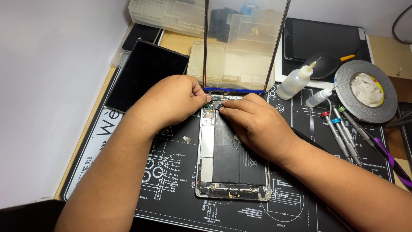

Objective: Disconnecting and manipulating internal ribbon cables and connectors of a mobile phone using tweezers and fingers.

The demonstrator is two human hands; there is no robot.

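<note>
I see my left hand [174, 101] and right hand [251, 120] pinching tiny parts in the open silver tablet [234, 165], and a hard tug could tear its upright glass screen [244, 43] loose

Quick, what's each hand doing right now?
Left hand: fingers pinched shut at the top edge of the opened silver tablet; what it grips cannot be told.
Right hand: likewise pinched there.

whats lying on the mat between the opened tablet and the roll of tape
In the head view, a row of screwdrivers with coloured collars lies on the black printed work mat, between the opened silver tablet body and the grey roll of tape.
</note>
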